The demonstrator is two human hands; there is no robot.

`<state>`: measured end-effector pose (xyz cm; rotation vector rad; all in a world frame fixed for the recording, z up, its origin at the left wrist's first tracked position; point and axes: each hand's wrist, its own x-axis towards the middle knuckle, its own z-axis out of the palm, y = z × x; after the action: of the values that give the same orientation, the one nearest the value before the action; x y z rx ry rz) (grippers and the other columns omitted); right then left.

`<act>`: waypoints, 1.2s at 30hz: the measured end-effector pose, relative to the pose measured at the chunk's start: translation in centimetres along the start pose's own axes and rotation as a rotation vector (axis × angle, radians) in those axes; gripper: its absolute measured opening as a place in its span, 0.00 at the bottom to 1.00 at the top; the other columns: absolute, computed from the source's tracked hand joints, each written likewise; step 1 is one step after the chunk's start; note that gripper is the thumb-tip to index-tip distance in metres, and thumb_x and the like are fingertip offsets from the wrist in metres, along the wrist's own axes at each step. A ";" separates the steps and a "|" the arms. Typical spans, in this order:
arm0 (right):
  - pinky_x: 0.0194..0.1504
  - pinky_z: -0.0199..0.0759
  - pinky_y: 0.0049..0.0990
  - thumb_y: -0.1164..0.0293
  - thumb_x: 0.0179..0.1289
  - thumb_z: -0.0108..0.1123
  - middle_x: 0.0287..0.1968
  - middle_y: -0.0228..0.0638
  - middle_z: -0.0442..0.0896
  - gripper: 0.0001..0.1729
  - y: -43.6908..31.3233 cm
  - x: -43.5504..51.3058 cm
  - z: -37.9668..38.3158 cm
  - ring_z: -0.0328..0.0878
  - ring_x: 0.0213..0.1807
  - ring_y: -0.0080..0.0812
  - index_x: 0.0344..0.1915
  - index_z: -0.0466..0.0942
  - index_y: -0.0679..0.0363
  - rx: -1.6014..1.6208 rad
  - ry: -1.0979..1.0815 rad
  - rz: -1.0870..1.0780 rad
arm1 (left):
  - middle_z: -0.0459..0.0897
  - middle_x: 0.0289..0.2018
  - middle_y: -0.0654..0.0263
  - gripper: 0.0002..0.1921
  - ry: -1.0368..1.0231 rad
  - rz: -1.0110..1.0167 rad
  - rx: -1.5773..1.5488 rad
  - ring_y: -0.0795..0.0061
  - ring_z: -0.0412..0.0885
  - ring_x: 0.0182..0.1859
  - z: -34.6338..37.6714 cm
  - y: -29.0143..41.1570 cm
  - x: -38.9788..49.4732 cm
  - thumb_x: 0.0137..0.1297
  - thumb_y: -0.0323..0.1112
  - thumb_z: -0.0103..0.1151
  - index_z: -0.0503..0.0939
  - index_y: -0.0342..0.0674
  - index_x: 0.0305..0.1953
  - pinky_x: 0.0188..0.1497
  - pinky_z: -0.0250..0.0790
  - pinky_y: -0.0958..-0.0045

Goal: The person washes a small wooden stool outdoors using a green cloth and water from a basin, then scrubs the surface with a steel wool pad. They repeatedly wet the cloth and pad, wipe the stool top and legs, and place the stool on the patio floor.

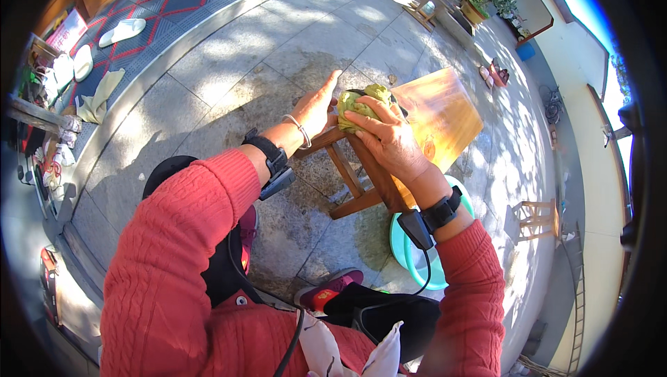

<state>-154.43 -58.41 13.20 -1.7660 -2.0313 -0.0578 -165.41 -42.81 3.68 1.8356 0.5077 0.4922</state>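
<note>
A crumpled yellow-green cloth [350, 108] is bunched under the spread fingers of my right hand [388, 140], which presses it against the end of a wooden stool [443, 111]. The stool's smooth, glossy top reaches away to the right, and its legs and crossbars [346, 171] show below my hands. Just left of the cloth is my left hand [315, 108], thumb pointing up, at the stool's near end. Its other fingers are partly hidden, so their grip is unclear. Something dark shows behind the cloth.
Turquoise plastic basins [424, 267] stand on the paved floor [292, 231] below my right forearm. A small wooden stool [539, 220] is farther right. White slippers [122, 32] lie on the patterned mat at upper left. A black cable [428, 273] hangs from my right wrist device.
</note>
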 end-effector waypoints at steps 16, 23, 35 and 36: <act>0.70 0.62 0.43 0.76 0.51 0.72 0.74 0.49 0.60 0.38 -4.0 -9.9 -3.8 0.65 0.71 0.55 0.65 0.75 0.53 0.115 0.289 0.389 | 0.63 0.71 0.42 0.33 0.103 0.479 0.502 0.45 0.61 0.73 1.0 7.2 -3.1 0.73 0.64 0.45 0.72 0.45 0.67 0.75 0.49 0.45; 0.63 0.69 0.41 0.67 0.57 0.73 0.70 0.53 0.69 0.42 -2.1 -11.0 -4.1 0.67 0.69 0.56 0.71 0.66 0.61 0.160 0.093 0.814 | 0.65 0.68 0.37 0.52 -0.196 0.335 0.533 0.39 0.58 0.73 7.1 9.6 -2.8 0.65 0.80 0.32 0.67 0.32 0.68 0.77 0.39 0.43; 0.71 0.60 0.33 0.80 0.44 0.52 0.74 0.45 0.63 0.52 -0.6 -13.2 -5.9 0.66 0.72 0.40 0.75 0.54 0.70 1.324 0.316 0.731 | 0.74 0.59 0.52 0.44 -0.173 0.573 0.361 0.50 0.70 0.63 10.3 10.0 -5.9 0.51 0.50 0.74 0.67 0.42 0.68 0.68 0.63 0.57; 0.68 0.64 0.33 0.80 0.44 0.51 0.72 0.48 0.66 0.51 -0.3 -13.2 -5.8 0.71 0.68 0.41 0.75 0.54 0.69 1.299 0.340 0.757 | 0.76 0.53 0.55 0.38 -0.087 0.589 0.332 0.53 0.72 0.59 10.4 9.8 -6.9 0.49 0.37 0.75 0.71 0.42 0.64 0.65 0.65 0.58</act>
<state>-151.90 -72.54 13.81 -1.3063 -0.6505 0.8946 -164.20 -57.61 9.33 2.3198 -0.0300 0.7481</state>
